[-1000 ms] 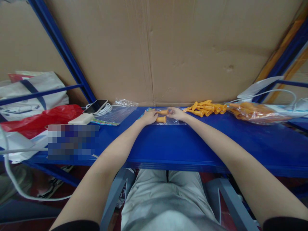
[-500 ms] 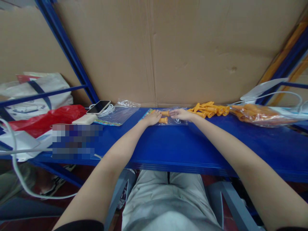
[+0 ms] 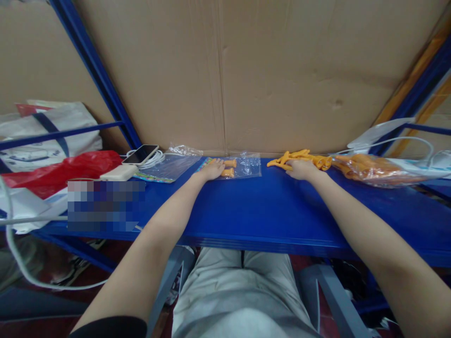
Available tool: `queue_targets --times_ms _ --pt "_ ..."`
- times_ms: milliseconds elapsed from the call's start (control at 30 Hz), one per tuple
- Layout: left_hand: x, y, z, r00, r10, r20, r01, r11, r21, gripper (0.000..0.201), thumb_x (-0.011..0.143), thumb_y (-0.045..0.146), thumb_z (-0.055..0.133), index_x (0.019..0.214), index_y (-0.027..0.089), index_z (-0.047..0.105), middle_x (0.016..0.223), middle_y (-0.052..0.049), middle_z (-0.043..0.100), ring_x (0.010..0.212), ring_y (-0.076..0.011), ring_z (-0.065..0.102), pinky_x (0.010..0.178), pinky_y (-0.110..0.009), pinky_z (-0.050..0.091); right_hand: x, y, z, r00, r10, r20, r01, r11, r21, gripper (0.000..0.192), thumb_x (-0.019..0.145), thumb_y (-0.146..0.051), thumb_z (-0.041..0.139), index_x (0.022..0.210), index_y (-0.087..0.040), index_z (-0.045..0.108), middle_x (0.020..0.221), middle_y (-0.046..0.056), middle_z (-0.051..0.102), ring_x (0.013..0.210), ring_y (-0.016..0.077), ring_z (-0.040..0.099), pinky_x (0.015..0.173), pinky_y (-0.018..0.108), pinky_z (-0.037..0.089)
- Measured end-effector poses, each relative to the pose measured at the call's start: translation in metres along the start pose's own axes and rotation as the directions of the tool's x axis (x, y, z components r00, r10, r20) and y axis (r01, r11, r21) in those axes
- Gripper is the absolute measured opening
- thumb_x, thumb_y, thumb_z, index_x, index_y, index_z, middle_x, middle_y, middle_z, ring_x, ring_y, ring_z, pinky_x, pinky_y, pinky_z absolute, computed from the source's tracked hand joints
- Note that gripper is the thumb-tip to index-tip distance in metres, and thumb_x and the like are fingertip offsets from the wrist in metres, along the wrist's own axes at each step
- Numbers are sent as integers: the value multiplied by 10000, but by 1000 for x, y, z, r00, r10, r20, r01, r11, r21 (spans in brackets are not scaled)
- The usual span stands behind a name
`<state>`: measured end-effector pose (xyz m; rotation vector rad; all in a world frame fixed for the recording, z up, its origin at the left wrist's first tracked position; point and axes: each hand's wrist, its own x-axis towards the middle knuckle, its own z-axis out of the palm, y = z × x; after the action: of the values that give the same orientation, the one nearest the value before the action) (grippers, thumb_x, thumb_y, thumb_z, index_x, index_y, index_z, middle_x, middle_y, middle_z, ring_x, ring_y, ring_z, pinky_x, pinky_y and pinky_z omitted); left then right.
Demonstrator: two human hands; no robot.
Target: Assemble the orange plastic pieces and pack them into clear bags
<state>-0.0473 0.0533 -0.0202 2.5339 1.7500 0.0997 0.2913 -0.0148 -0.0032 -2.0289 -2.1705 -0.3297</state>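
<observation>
Orange plastic pegs, loose pile (image 3: 306, 157): right hand (image 3: 299, 169) has left the bag, now lies on them, grip unclear.
Clear plastic bag (image 3: 243, 165): left hand (image 3: 211, 169) stays flat, fingers spread, pinning it.

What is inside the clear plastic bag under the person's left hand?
Two small orange plastic pieces lie inside the clear bag, side by side near the left hand. A colourful printed edge shows at the bag's left end. Whatever lies under the palm is covered.

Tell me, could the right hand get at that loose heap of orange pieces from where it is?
Probably yes: the right hand already rests against the heap of orange pieces, with nothing between them on the blue shelf.
</observation>
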Motion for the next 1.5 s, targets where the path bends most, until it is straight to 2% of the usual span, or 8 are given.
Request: queue_targets --times_ms 100,200,367,567,733,867,1200,1500 --pt "-6 2 -3 1000 -17 23 16 1000 20 617 1008 332 114 1549 109 310 1633 -83 247 1526 -186 169 1248 -351 120 -3 -9 2 995 60 73 -56 997 -52 411 886 -238 517 1261 -146 657 1277 192 673 1212 359 606 1020 533 407" --pt "-10 5 -5 999 -9 36 8 999 39 615 1009 321 112 1553 102 300 1633 -82 241 1526 -192 165 1249 -358 108 -4 -15 2 998 55 41 -54 999 -6 391 918 -264 467 1228 -139 670 1238 196 689 1192 362 613 1020 537 396" --pt "-9 5 -6 999 -8 38 6 999 52 616 1013 324 125 1547 75 308 1628 -97 250 1525 -204 172 1248 -352 114 6 -6 5 981 86 -176 -37 964 262 441 863 -344 573 1261 -163 626 1159 145 719 1104 335 655 945 463 485" --pt "-7 3 -4 1000 -15 -1 15 999 44 589 1015 343 169 1530 139 369 1613 -72 307 1515 -222 218 1244 -376 164 19 3 4 905 194 -378 94 776 623 381 757 -342 665 1091 -174 592 1020 108 711 893 259 686 802 392 556" --pt "-12 8 -7 999 -22 23 21 998 56 597 1013 303 150 1541 92 331 1622 -80 275 1521 -218 192 1247 -373 138 19 -2 3 907 205 -369 108 731 674 347 709 -263 673 1038 -188 591 977 81 705 864 242 684 809 398 569" --pt "-14 10 -8 999 -8 32 6 997 73 602 1008 274 138 1537 45 315 1623 -99 269 1521 -206 191 1245 -343 116 20 -2 5 910 200 -363 127 699 704 434 709 -251 675 1128 -168 600 1100 114 696 946 258 682 888 438 558" --pt "-8 3 -4 1000 14 10 -15 997 70 581 1015 310 160 1523 119 369 1613 -74 323 1516 -215 227 1241 -375 149 29 3 12 894 217 -392 189 611 768 566 759 -339 686 1269 -180 497 1081 110 679 979 248 670 900 440 557" --pt "4 -8 5 998 38 -58 -34 997 64 574 1008 377 203 1493 176 432 1574 -65 407 1490 -238 304 1234 -413 199 21 -10 25 956 95 -279 130 713 689 574 741 -221 677 1289 -168 515 1051 100 688 954 231 676 905 395 554"
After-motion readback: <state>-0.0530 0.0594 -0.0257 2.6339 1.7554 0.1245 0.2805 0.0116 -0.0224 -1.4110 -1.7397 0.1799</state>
